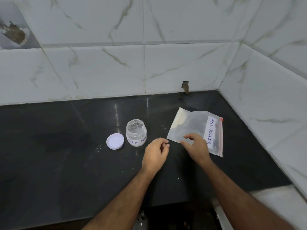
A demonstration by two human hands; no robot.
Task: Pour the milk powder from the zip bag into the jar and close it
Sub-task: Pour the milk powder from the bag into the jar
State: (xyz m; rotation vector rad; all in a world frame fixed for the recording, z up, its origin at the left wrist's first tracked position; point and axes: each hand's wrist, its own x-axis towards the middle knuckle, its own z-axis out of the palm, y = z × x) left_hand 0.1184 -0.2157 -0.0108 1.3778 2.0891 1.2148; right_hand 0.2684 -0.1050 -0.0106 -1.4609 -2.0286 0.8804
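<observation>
On black bench [66,146]: both hands' fingers loosely curled, empty, above clear labelled zip bag [191,128]. Lift by sealed edge, unzip beside open glass jar [136,132].

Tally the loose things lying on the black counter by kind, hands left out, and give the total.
Zip bag labelled milk powder: 1
Glass jar, open: 1
White lid, lying beside the jar: 1
Total: 3
</observation>
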